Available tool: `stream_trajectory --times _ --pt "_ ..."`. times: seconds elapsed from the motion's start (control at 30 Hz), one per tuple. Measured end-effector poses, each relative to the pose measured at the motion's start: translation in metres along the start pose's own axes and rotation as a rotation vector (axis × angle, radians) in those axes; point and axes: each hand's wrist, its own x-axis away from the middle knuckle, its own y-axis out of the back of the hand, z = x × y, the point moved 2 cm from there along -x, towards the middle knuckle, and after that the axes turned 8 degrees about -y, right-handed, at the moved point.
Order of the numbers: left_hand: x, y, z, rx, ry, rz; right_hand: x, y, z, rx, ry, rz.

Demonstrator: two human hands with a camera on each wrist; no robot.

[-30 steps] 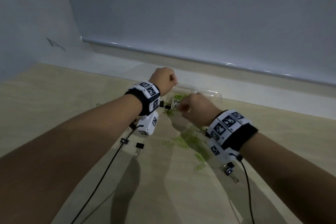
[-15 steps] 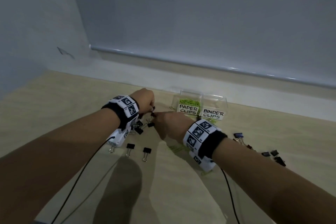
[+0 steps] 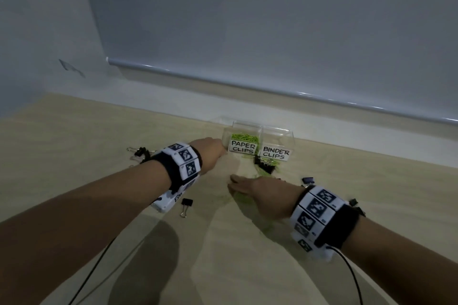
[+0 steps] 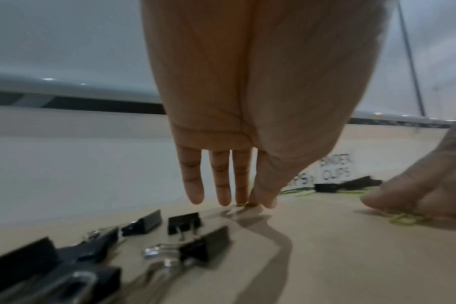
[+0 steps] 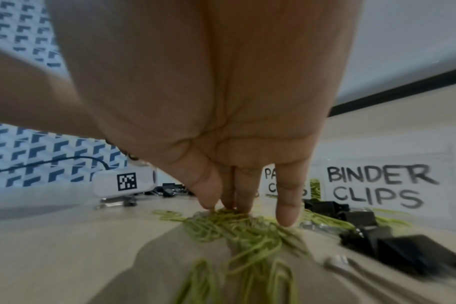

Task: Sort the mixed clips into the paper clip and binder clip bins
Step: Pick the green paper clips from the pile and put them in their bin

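Observation:
Two clear bins stand side by side at the table's far edge. The paper clip bin (image 3: 241, 131) holds green clips; I cannot see any clips in the binder clip bin (image 3: 278, 137). My left hand (image 3: 210, 153) is just left of the paper clip bin, fingers straight down, tips (image 4: 223, 200) touching the table at one green paper clip (image 4: 243, 204). My right hand (image 3: 250, 187) lies over a loose pile of green paper clips (image 5: 237, 228), its straight fingertips (image 5: 243, 206) pressing on them. Black binder clips (image 3: 265, 166) lie mixed with green clips before the bins.
More black binder clips lie behind my left wrist (image 3: 141, 152) and close under it (image 4: 184, 223). One lies alone (image 3: 186, 203), others near my right wrist (image 3: 307, 179). Camera cables trail off both wrists toward me. A wall ledge runs behind the bins.
Half a second ago both hands met over the binder clips on the left. The left hand has since moved toward the paper clip bin, and the right has dropped onto the green clip pile.

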Motion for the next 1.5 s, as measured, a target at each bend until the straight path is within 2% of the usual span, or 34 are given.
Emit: stream_trajectory --times 0.1,0.17,0.2,0.3,0.37,0.43,0.5,0.57,0.7,0.87,1.0,1.23,1.43,1.5 --pt "0.022 -0.008 -0.028 -0.030 -0.056 0.018 0.014 -0.007 -0.010 -0.078 0.118 0.011" --pt "0.031 -0.010 -0.042 0.009 -0.099 0.018 0.023 -0.002 -0.020 -0.196 0.160 -0.069" --pt "0.032 -0.008 -0.048 0.059 -0.107 0.005 0.025 0.003 -0.027 -0.251 0.144 -0.156" --pt "0.022 0.002 -0.068 0.112 -0.151 -0.056 0.019 0.018 -0.051 -0.320 -0.061 -0.456" --pt "0.010 0.010 -0.082 0.079 -0.185 -0.094 0.010 0.024 -0.061 -0.312 -0.208 -0.511" --pt "-0.002 0.011 -0.088 0.066 -0.208 -0.118 0.002 0.023 -0.060 -0.240 -0.246 -0.455" --pt "-0.010 0.008 -0.086 0.051 -0.184 -0.084 -0.002 0.019 -0.058 -0.165 -0.233 -0.385" --pt "-0.010 0.005 -0.085 0.044 -0.161 -0.066 -0.001 0.015 -0.058 -0.185 -0.213 -0.360" --pt "0.000 0.004 -0.079 0.069 -0.136 -0.140 0.006 0.008 -0.063 -0.266 -0.163 -0.394" --pt "0.007 0.003 -0.070 0.223 -0.065 -0.170 0.008 0.009 -0.066 -0.446 -0.181 -0.417" --pt "0.006 0.006 -0.076 0.317 -0.066 -0.200 0.003 0.014 -0.060 -0.390 -0.173 -0.417" --pt "0.003 0.009 -0.087 0.297 -0.101 -0.183 0.003 0.012 -0.056 -0.374 -0.091 -0.451" --pt "0.015 0.017 -0.060 0.341 -0.030 -0.241 0.026 0.020 -0.083 -0.357 -0.136 -0.506" --pt "0.021 0.022 -0.044 0.284 0.017 -0.235 0.036 0.022 -0.096 -0.345 -0.140 -0.530"
